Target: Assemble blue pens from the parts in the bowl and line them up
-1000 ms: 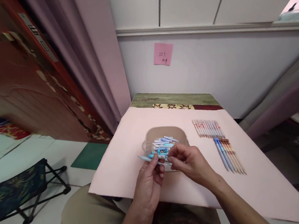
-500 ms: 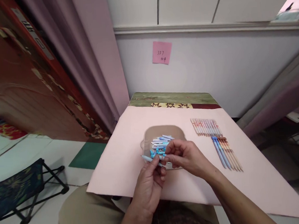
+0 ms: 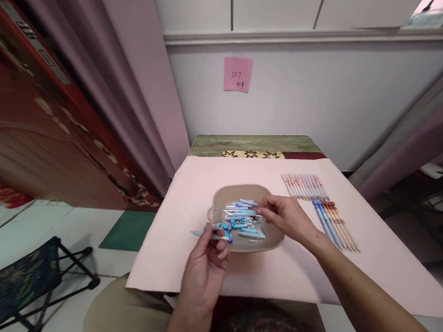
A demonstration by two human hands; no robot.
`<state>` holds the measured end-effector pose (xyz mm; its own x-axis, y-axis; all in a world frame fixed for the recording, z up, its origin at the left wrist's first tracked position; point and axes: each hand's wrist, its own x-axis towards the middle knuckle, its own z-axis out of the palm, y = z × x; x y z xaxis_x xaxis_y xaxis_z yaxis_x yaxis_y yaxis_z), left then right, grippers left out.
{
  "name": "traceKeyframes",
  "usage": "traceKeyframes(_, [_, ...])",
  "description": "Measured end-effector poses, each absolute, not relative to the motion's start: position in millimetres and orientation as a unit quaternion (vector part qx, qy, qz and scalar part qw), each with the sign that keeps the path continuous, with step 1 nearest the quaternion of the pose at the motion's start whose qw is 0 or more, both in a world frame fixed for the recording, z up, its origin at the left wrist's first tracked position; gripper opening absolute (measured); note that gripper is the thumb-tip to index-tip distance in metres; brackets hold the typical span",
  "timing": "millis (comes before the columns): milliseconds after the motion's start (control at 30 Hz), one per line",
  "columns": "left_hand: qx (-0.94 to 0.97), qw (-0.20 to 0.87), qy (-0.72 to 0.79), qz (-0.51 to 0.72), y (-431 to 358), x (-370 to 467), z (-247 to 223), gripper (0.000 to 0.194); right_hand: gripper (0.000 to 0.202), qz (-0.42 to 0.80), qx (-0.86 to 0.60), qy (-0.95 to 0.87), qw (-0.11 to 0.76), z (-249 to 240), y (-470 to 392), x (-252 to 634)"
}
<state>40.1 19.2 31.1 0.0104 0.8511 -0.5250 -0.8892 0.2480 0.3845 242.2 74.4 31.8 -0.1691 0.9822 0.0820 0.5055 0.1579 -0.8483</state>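
Observation:
My left hand (image 3: pixel 206 262) is closed on a light blue pen barrel (image 3: pixel 197 233), its pointed tip sticking out to the left, just by the near left side of a beige plastic bin (image 3: pixel 234 189). In the bin lie several loose pen parts (image 3: pixel 244 215), blue, white and pale lilac, with small bright blue pieces among them. My right hand (image 3: pixel 289 218) hangs over the bin's right side, thumb and fingertips pinched together near the parts. Whatever they hold, if anything, is too small to make out.
To the right of the bin, a row of pale patterned pens (image 3: pixel 305 187) lies on the pink table cover (image 3: pixel 167 252). Nearer me are blue pens (image 3: pixel 328 226) and orange-brown pens (image 3: pixel 341 228). A folding stool (image 3: pixel 31 283) stands on the floor at left.
My hands have moved apart. The left shifted left with the pen barrel; the right went right and slightly up, off the barrel to the bin's right side, uncovering more parts.

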Motion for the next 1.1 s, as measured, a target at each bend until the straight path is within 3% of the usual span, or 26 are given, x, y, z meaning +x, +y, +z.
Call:
traceKeyframes(200, [0.003, 0.738, 0.369, 0.565, 15, 59, 27, 0.013, 0.033, 0.619, -0.426, -0.556, 0.355, 34, 54, 206])
traceKeyframes(400, [0.01, 0.73, 0.372, 0.574, 16, 53, 27, 0.012, 0.036, 0.664, -0.377, -0.531, 0.367, 34, 55, 199])
traceKeyframes(500, [0.02, 0.726, 0.363, 0.584, 17, 50, 29, 0.013, 0.033, 0.586, -0.421, -0.59, 0.362, 34, 62, 206])
traceKeyframes(567, [0.017, 0.728, 0.356, 0.585, 18, 47, 31, 0.012, 0.024, 0.432, -0.505, -0.667, 0.337, 32, 67, 213])
traceKeyframes(667, [-0.005, 0.721, 0.35, 0.597, 20, 42, 31, 0.013, 0.014, 0.183, -0.609, -0.735, 0.233, 27, 74, 225])
traceKeyframes(733, [-0.023, 0.713, 0.344, 0.611, 21, 37, 30, 0.017, 0.015, 0.1, -0.644, -0.744, 0.15, 23, 77, 233])
traceKeyframes(967, [-0.033, 0.701, 0.344, 0.624, 24, 27, 32, 0.022, 0.017, 0.09, -0.608, -0.787, -0.061, 12, 79, 217])
traceKeyframes(1100, [-0.032, 0.702, 0.354, 0.616, 22, 27, 33, 0.021, 0.017, 0.11, -0.584, -0.796, -0.113, 5, 81, 205])
